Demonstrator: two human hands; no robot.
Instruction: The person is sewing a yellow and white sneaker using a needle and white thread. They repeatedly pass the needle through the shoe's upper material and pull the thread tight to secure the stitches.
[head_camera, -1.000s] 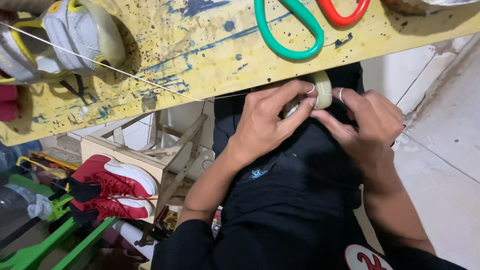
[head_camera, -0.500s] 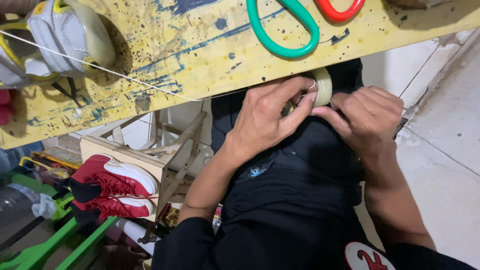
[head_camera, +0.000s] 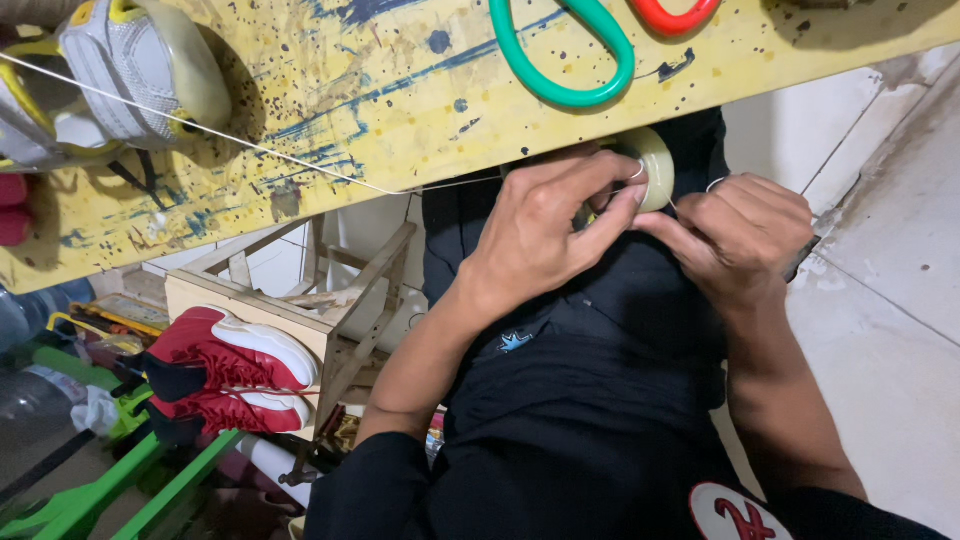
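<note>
Yellow workbench (head_camera: 300, 90) | spool (head_camera: 655, 165) between left hand (head_camera: 535, 235) fingers | right hand (head_camera: 745, 235) beside

Spool: we see a pale, cream-white spool (head_camera: 655, 165) just under the near edge of the yellow board, tipped on its side, partly hidden by our fingers
Thread: a thin white thread (head_camera: 230, 140) runs taut from the spool leftward and up across the board toward the grey and yellow shoe
Loop: beside the spool we make out a small curl of thread, raised off the dark cloth below
</note>
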